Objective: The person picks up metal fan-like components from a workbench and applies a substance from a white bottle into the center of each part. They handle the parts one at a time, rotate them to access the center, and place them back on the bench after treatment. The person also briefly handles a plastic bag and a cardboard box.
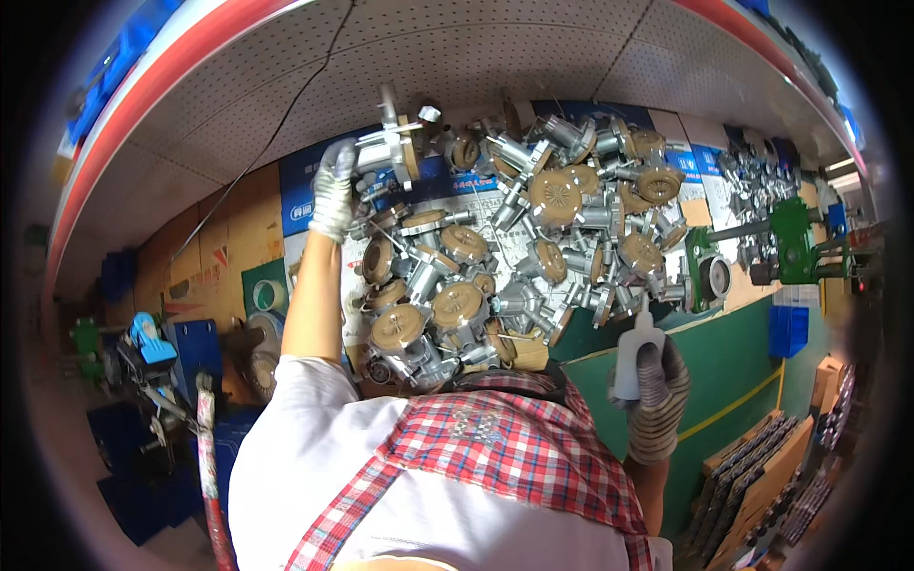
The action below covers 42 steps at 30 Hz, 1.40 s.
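White bottle (627,364), contents unclear, gripped by right hand (661,395); left hand (333,193) gripping metal part (383,152)

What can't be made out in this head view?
All in the head view:
Metal part in the left hand: far side hidden by its own body.
Right hand: some fingers behind the white bottle.
Pile of metal parts: lower ones covered by upper ones.
Red-and-white pole: cut off by the bottom edge.
Metal pieces, far right: too small.
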Each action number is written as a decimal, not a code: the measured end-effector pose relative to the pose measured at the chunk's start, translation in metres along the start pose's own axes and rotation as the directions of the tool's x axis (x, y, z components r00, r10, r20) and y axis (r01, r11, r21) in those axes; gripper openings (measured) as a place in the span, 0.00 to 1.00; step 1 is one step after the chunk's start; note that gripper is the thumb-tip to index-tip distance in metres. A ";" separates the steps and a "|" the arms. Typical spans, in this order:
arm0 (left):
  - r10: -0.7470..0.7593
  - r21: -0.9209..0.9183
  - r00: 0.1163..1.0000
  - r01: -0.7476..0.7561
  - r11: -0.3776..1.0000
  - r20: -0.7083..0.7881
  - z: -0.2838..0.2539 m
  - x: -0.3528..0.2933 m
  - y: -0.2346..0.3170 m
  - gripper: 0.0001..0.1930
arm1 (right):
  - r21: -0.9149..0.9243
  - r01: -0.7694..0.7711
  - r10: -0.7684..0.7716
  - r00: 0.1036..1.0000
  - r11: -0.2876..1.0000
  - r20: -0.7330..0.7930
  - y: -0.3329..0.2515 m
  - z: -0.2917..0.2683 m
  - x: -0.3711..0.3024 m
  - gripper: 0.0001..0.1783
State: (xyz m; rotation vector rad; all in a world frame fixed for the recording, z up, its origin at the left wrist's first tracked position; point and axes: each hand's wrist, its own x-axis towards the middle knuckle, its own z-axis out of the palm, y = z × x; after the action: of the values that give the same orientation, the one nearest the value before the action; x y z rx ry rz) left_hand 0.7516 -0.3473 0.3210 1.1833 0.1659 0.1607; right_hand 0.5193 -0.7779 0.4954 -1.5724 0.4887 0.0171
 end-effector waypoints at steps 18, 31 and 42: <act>-0.058 -0.625 0.916 0.315 0.714 0.396 0.139 -0.266 -0.065 0.21 | -0.251 0.076 0.136 0.675 0.965 0.726 0.007 0.015 0.002 0.26; -0.104 -0.740 0.889 0.431 0.516 0.446 0.146 -0.270 -0.091 0.26 | -0.301 0.287 0.061 0.625 0.909 0.778 0.017 0.003 0.017 0.25; -0.034 -0.604 0.903 0.314 0.732 0.428 0.149 -0.273 -0.092 0.25 | -0.330 0.316 0.056 0.641 0.889 0.765 0.018 0.002 0.015 0.25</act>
State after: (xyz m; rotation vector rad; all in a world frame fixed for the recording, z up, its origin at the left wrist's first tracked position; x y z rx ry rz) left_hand 0.5200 -0.5741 0.3026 0.4502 -0.1325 -0.1873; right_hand 0.5273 -0.7800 0.4736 -1.8595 -0.3483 0.7078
